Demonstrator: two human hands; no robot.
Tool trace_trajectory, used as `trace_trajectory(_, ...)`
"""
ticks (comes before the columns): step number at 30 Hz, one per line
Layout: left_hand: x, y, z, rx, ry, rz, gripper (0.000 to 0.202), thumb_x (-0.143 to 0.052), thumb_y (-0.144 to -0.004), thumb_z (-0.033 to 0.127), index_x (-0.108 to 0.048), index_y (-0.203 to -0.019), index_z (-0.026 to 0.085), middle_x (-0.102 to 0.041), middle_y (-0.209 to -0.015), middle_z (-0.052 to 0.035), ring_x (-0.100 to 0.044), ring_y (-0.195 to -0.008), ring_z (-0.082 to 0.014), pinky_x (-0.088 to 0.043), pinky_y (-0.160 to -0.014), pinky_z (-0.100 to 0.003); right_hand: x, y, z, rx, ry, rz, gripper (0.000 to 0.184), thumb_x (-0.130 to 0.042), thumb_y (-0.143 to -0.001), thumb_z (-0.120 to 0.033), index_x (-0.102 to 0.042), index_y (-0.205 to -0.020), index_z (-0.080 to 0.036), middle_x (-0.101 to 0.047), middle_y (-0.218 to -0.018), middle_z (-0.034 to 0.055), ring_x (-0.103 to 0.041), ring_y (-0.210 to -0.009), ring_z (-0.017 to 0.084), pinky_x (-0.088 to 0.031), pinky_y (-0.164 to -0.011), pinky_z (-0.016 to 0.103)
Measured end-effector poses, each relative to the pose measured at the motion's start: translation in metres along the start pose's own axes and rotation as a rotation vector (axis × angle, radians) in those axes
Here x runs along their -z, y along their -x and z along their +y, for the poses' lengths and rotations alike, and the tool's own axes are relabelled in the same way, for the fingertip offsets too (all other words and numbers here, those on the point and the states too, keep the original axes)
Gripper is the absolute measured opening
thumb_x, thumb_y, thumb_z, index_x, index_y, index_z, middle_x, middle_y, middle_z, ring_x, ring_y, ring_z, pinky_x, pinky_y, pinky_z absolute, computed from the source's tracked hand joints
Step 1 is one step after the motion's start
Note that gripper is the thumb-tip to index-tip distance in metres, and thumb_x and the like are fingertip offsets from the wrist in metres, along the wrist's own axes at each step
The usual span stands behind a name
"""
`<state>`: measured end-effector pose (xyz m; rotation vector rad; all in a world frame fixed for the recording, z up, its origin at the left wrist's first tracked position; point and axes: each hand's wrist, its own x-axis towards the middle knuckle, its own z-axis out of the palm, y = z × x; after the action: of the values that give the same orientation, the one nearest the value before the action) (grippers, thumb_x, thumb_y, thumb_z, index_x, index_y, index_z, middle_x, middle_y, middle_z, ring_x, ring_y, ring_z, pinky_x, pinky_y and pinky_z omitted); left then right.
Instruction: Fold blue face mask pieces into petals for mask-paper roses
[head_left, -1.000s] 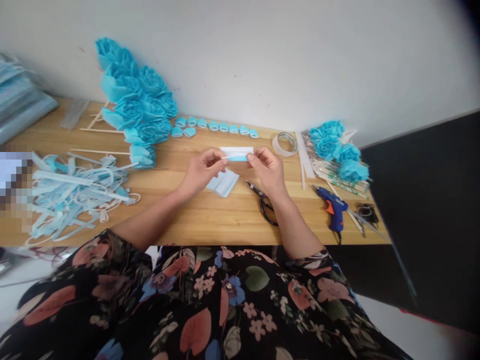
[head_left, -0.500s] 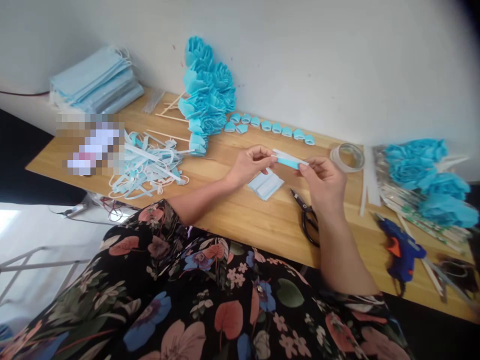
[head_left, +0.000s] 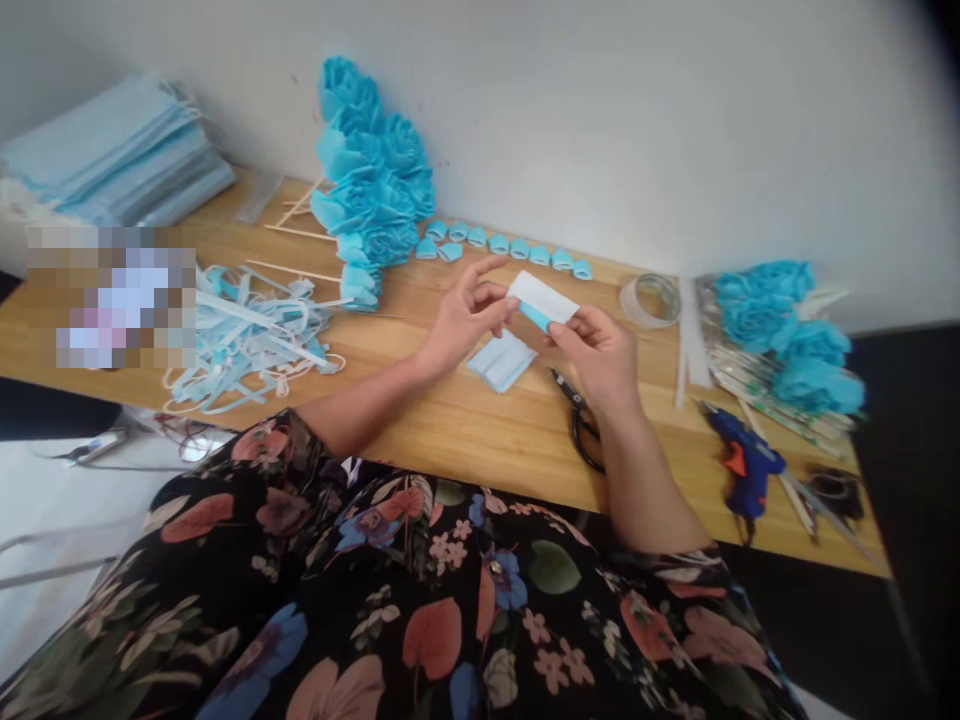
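My right hand point(head_left: 596, 355) pinches the right end of a small folded strip of mask fabric point(head_left: 546, 298), white on its upper part and light blue along its lower edge. My left hand point(head_left: 469, 315) is at the strip's left corner, thumb and a finger closed against it while the index finger stretches out above. Just below the hands lies a small stack of pale blue mask pieces point(head_left: 501, 360). Black-handled scissors point(head_left: 579, 420) rest on the wooden table under my right wrist, which partly covers their handles.
Behind my hands runs a row of small blue folded petals point(head_left: 519, 248). Blue fabric roses point(head_left: 382, 180) stand left of them, beside a heap of cut strips point(head_left: 251, 335) and stacked masks point(head_left: 112, 150). Rightward are a tape roll point(head_left: 651, 300), more roses point(head_left: 787, 330) and a blue glue gun point(head_left: 746, 460).
The strip has tilted and opened out, showing more of its white side. My left index finger has lifted off it. The camera view has shifted to the right.
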<state>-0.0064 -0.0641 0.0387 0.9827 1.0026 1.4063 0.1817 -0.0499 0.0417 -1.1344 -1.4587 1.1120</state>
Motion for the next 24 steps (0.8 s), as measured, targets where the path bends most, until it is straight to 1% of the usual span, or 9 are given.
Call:
trace_trajectory(2,-0.0001,0.0014,0.0007,0.058,0.001,-0.076,0.043,-0.083,-0.081,0.033,-0.065,-0.118,0.02,-0.068,-0.077,0.0018,-0.062,-0.064,-0.0098,-0.047,-0.057,-0.02,-0.0006,-0.0004,0.0015,0.014,-0.018,-0.008,0.031,-0.08,-0.072,-0.041,-0.072,-0.097,-0.023,-0.074,-0.08,-0.0019,-0.067,-0.069,0.015,-0.061,-0.073,0.034)
trace_trajectory(5,0.0015,0.0043,-0.0014,0.116,-0.082,-0.194,0.031,-0.082,-0.081,0.043,-0.072,-0.092,0.016,-0.066,-0.069,0.0001,-0.057,-0.057,-0.0087,-0.045,-0.052,-0.021,-0.0004,-0.0007,0.0031,0.024,-0.01,-0.029,0.035,-0.079,-0.074,-0.044,-0.071,-0.101,-0.023,-0.074,-0.081,-0.0018,-0.067,-0.07,0.015,-0.06,-0.074,0.034)
trace_trajectory(6,0.0023,0.0052,-0.0027,0.123,-0.117,-0.206,0.031,-0.081,-0.081,0.045,-0.073,-0.085,0.016,-0.065,-0.068,-0.0006,-0.056,-0.055,-0.0083,-0.044,-0.052,-0.021,-0.0002,-0.0006,0.0033,0.024,-0.006,-0.04,0.036,-0.079,-0.074,-0.044,-0.071,-0.102,-0.023,-0.074,-0.081,-0.0019,-0.067,-0.07,0.015,-0.06,-0.074,0.034)
trace_trajectory(8,0.0037,0.0066,-0.0053,0.124,-0.151,-0.189,0.035,-0.079,-0.082,0.049,-0.073,-0.075,0.015,-0.066,-0.066,-0.0021,-0.054,-0.053,-0.008,-0.043,-0.052,-0.022,0.0,-0.0001,0.0034,0.019,-0.003,-0.061,0.037,-0.079,-0.074,-0.043,-0.071,-0.104,-0.022,-0.075,-0.081,-0.002,-0.068,-0.072,0.014,-0.06,-0.075,0.033)
trace_trajectory(11,0.0048,0.007,-0.0077,0.125,-0.12,-0.141,0.039,-0.078,-0.082,0.052,-0.073,-0.07,0.015,-0.067,-0.066,-0.0037,-0.054,-0.054,-0.0081,-0.044,-0.053,-0.022,-0.0004,0.0007,0.0039,0.002,-0.022,-0.075,0.037,-0.08,-0.074,-0.042,-0.071,-0.105,-0.022,-0.075,-0.081,-0.0025,-0.068,-0.073,0.014,-0.061,-0.076,0.033)
trace_trajectory(13,0.0047,0.0066,-0.0077,0.13,-0.096,-0.133,0.04,-0.079,-0.081,0.052,-0.074,-0.068,0.015,-0.067,-0.066,-0.0041,-0.053,-0.054,-0.0082,-0.043,-0.053,-0.022,-0.0008,0.0009,0.0048,-0.007,-0.04,-0.082,0.038,-0.081,-0.073,-0.042,-0.072,-0.105,-0.023,-0.076,-0.082,-0.0026,-0.068,-0.074,0.015,-0.061,-0.077,0.034)
trace_trajectory(17,0.0043,0.0065,-0.0057,0.126,-0.091,-0.122,0.038,-0.08,-0.08,0.049,-0.073,-0.067,0.015,-0.067,-0.065,-0.004,-0.051,-0.053,-0.008,-0.041,-0.052,-0.022,-0.0007,0.0011,0.0061,-0.003,-0.068,-0.095,0.039,-0.08,-0.076,-0.048,-0.073,-0.106,-0.024,-0.075,-0.085,-0.0019,-0.069,-0.078,0.015,-0.063,-0.078,0.034)
trace_trajectory(21,0.0051,0.007,-0.0044,0.091,-0.164,-0.116,0.034,-0.079,-0.08,0.046,-0.074,-0.065,0.016,-0.065,-0.061,-0.0027,-0.05,-0.052,-0.0082,-0.04,-0.051,-0.022,0.0004,0.0013,0.007,-0.001,-0.06,-0.137,0.048,-0.078,-0.078,-0.058,-0.072,-0.113,-0.026,-0.077,-0.1,0.0012,-0.071,-0.092,0.018,-0.062,-0.085,0.036)
trace_trajectory(24,0.0058,0.0072,-0.0046,0.07,-0.218,-0.135,0.032,-0.079,-0.081,0.044,-0.074,-0.065,0.017,-0.064,-0.059,-0.002,-0.051,-0.052,-0.0085,-0.04,-0.051,-0.022,0.0009,0.0011,0.0095,0.014,-0.043,-0.182,0.052,-0.08,-0.077,-0.057,-0.071,-0.118,-0.026,-0.077,-0.107,0.0031,-0.071,-0.096,0.019,-0.061,-0.089,0.037)
